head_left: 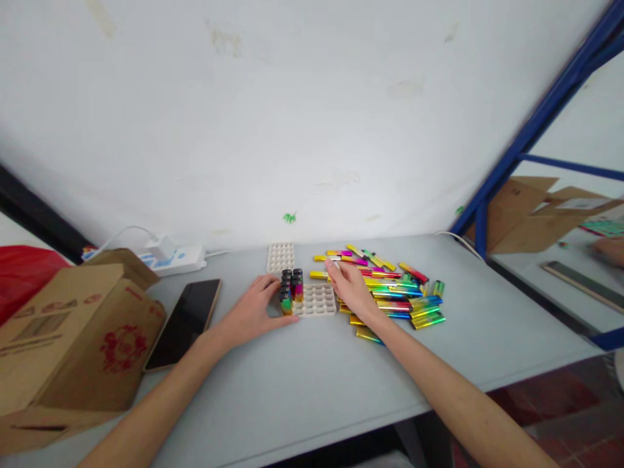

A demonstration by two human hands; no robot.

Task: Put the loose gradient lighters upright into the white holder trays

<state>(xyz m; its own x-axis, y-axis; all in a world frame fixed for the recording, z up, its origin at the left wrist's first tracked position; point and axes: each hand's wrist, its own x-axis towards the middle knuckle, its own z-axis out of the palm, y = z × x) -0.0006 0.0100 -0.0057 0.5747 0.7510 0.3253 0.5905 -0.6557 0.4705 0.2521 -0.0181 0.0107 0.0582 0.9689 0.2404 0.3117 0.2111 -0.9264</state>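
Observation:
A white tray [319, 300] with rows of round cells lies on the table. Several lighters with black tops and shiny coloured bodies [286, 302] stand upright in its left end. My left hand [256, 309] is curved around that end, its thumb along the front edge and its fingers behind the standing lighters. To the right, my right hand [351, 286] is over a pile of loose metallic lighters [390, 292], yellow, blue, green, red and purple. Thumb and fingertips are pinched together there; whatever is between them is too small to make out.
Behind the first tray lies a second white tray [281, 257]. A phone [188, 322], a cardboard box [82, 344] and a white power strip [181, 258] are on the left. A blue metal frame [517, 156] rises on the right, with open cartons [521, 211] beyond it.

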